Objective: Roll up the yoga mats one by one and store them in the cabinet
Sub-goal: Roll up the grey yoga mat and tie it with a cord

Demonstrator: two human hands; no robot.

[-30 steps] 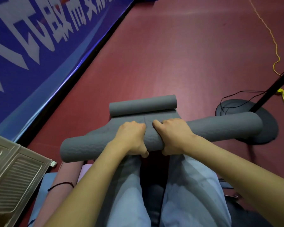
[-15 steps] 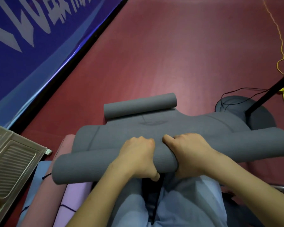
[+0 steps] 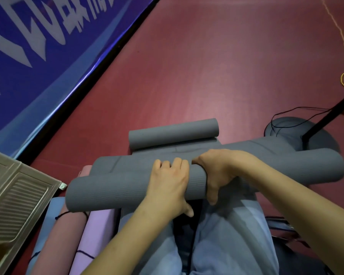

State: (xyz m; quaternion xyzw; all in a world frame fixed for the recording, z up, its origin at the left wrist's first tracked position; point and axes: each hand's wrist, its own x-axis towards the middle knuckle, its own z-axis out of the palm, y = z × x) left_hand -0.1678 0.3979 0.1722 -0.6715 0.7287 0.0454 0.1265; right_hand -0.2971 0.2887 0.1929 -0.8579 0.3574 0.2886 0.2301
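Roll pulled back onto lap: grey yoga mat (image 3: 115, 187) gripped mid-length by left hand (image 3: 170, 185) and right hand (image 3: 216, 171), fingers clamped around it; far end still unrolled, rolling unfinished.

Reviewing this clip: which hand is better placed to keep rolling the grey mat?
Probably neither alone: left hand and right hand both grip the grey roll at its middle, side by side.

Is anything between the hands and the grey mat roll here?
Nothing visible. The left hand and right hand both grip the grey mat roll directly, side by side at its middle, fingers curled over its top.
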